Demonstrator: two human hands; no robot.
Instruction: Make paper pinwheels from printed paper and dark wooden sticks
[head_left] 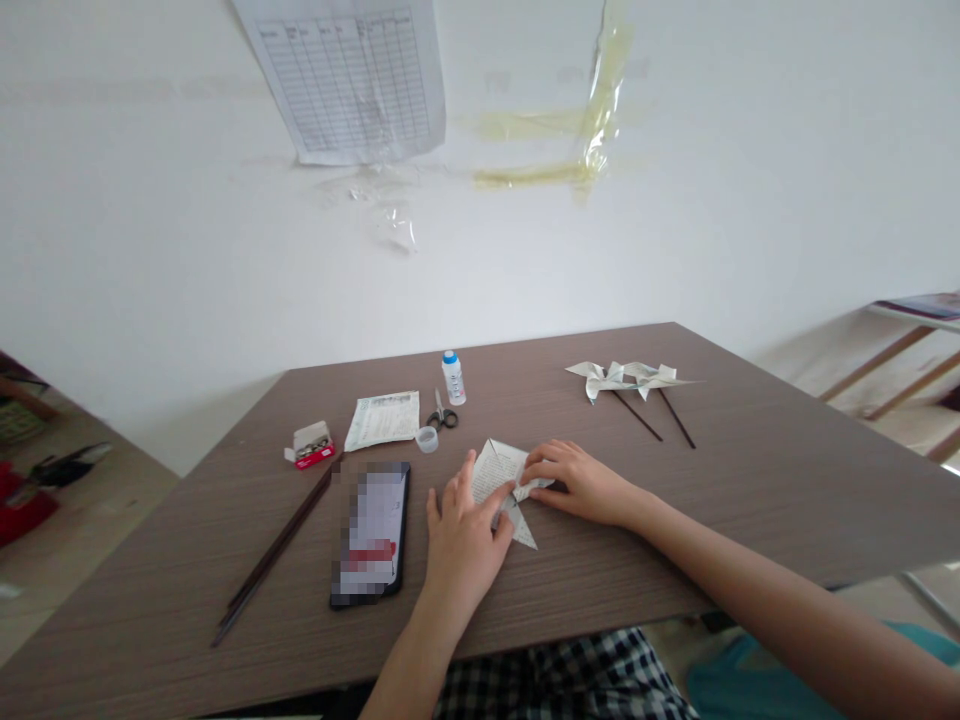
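A piece of printed paper with slits and pointed corners lies on the table, partly folded like a pinwheel. My left hand rests over its left side, fingers spread, with the index finger pressing near the paper's centre. On the other side, my right hand has its fingers drawn together on the right part of the paper, by a folded corner. The fingers hide part of the folds around the centre. Two finished paper pinwheels on dark sticks lie farther back on the right.
Left of my hands lies a phone, with dark sticks beyond it. Behind are a small red box, a stack of printed paper, a tape roll, scissors and a blue-capped bottle. A wall borders the table's back.
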